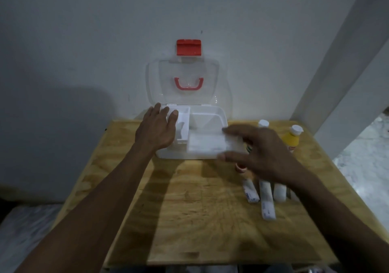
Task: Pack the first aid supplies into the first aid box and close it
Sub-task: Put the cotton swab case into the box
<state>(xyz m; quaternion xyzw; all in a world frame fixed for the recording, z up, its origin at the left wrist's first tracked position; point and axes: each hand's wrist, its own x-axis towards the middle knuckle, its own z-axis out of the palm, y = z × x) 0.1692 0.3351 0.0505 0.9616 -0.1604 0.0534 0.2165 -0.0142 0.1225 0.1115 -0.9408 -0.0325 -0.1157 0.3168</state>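
Note:
A white first aid box [219,116] stands open at the far edge of the wooden table, its clear lid [185,76] with a red latch leaning on the wall. My left hand [156,128] rests flat on the box's left side, over the inner tray [183,129]. My right hand [261,150] grips a flat white packet [205,144] between thumb and fingers, over the box's front right part. To the right stand a yellow bottle [291,139] and a white-capped bottle [263,123]. Wrapped white rolls [267,199] lie near the right forearm.
The wooden table [200,209] stands against a pale wall. A small red-and-white item [241,168] lies under my right hand. A white beam [345,62] rises at the right, with light floor beyond the table's right edge.

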